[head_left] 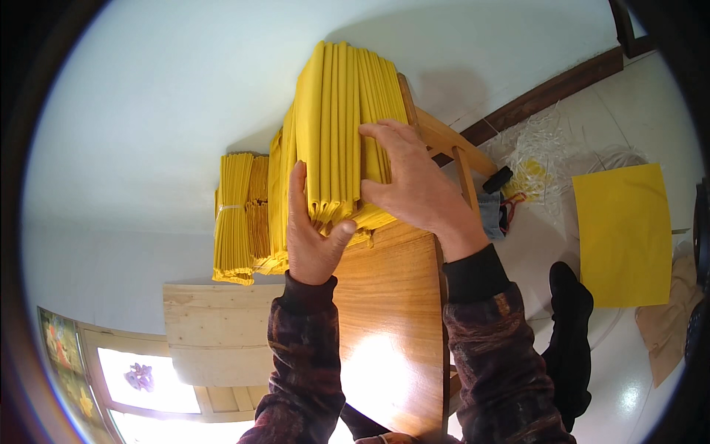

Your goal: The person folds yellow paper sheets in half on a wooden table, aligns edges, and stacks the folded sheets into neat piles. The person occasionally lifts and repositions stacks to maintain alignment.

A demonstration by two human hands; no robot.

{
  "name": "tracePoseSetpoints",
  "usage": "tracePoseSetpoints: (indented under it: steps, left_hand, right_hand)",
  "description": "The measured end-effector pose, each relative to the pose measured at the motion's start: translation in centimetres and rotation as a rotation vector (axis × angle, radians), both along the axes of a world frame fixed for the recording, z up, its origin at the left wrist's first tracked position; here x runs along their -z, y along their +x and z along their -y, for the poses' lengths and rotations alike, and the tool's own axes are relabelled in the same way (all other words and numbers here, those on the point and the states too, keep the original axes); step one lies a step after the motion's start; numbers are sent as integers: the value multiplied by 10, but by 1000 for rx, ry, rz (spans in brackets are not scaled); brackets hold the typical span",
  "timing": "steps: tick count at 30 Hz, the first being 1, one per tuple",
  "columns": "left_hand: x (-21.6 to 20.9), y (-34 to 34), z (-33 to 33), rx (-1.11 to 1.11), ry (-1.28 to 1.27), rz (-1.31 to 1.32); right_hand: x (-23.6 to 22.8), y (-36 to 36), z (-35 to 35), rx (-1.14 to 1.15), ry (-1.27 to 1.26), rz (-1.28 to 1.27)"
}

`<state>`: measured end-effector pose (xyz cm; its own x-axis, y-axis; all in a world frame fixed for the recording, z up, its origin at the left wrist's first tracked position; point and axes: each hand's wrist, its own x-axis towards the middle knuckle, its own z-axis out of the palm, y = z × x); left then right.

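A thick bundle of folded yellow sheets stands on edge on a wooden table, pleats side by side and folded ends toward me. My left hand lies along its left side, fingers stretched out and thumb apart near the front folds. On the right side my right hand is spread, with thumb and fingertips at the bundle's right edge. More yellow folded sheets stand close behind and under that hand. Whether the material is cloth or paper I cannot tell.
Left of the bundle stand tied yellow bundles against the white wall. A pale wooden board is at lower left. On the floor at right lie white strips, a yellow sheet and brown paper. A wooden frame stands beside the table.
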<state>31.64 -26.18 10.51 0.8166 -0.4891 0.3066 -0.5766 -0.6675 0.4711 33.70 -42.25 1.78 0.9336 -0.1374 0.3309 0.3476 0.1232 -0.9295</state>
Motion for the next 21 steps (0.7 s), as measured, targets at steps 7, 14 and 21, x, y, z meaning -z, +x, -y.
tracePoseSetpoints:
  steps: [7,14,21]
  left_hand:
    - [6,-1,5,-97,-47,24]
    - [10,1,4,-159,-84,40]
    - [16,5,5,-153,-117,80]
  right_hand:
    - [-2,1,-5,39,18,-18]
    - [-4,2,-10,69,49,-31]
    - [-7,1,-11,58,23,-51]
